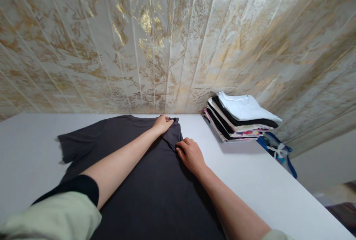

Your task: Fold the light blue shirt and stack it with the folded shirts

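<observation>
A dark grey T-shirt (155, 191) lies spread on the white table, its left sleeve stretched out flat. My left hand (163, 124) reaches across it, fingers pinched on the cloth near the far right shoulder. Just below and to the right, my right hand (191, 153) has its fingertips closed on the shirt's right edge. Between the two hands the right sleeve is folded inward over the body of the shirt. My forearms cover parts of the fabric, and the shirt's bottom runs out of view.
On the table (244, 173), a stack of folded clothes (244, 117) stands at the back right, a white piece on top. Behind it a blue-edged bag (278, 151) hangs or stands beyond the table's right edge. A gold-patterned curtain (155, 47) rises along the back.
</observation>
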Available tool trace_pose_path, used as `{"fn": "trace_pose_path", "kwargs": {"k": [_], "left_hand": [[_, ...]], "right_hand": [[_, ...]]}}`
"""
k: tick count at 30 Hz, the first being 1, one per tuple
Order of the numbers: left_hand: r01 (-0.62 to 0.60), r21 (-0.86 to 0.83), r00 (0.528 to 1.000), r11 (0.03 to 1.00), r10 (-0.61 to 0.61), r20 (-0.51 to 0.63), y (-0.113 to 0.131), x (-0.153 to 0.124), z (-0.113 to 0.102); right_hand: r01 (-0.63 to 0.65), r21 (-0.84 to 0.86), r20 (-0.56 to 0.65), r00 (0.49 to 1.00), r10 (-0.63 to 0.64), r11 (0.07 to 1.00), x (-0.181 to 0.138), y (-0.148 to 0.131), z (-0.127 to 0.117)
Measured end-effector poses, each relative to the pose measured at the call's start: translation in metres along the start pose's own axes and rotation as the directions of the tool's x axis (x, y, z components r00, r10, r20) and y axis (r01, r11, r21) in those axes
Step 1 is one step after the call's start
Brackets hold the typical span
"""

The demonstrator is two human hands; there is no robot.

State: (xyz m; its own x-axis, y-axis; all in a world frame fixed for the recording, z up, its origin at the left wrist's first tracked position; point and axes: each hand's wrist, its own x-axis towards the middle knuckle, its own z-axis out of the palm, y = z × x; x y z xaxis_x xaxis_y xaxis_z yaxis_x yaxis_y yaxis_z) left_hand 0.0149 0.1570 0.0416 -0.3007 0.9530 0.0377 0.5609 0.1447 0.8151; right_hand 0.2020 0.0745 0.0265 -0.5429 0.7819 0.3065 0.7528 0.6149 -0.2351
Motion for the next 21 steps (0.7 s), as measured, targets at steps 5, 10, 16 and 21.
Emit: {"fn": "trace_pose_path", "kwargs": {"k": [5,10,16,21], "left_hand": [[-0.041,0.113,0.995,0.993,0.03,0.096,0.014,0.027,0.022],[-0.043,0.095,0.997,0.995,0.036,0.07,0.017,0.043,0.044],[-0.098,0.107,0.992,0.989,0.088,0.095,0.012,0.051,0.045],[-0.142,0.194,0.983,0.971,0.115,0.146,0.006,0.048,0.03]], "right_hand": [[0.024,0.015,-0.01,1.0,-0.024,1.0,0.0,0.0,0.003],[0.062,-0.028,-0.006,0.998,-0.062,0.998,0.0,-0.003,0.002],[0.03,-0.013,0.043,0.999,-0.03,0.999,0.004,-0.007,0.006],[-0.076,0.173,-0.066,0.994,0.088,0.982,0.004,-0.001,0.008]]}}
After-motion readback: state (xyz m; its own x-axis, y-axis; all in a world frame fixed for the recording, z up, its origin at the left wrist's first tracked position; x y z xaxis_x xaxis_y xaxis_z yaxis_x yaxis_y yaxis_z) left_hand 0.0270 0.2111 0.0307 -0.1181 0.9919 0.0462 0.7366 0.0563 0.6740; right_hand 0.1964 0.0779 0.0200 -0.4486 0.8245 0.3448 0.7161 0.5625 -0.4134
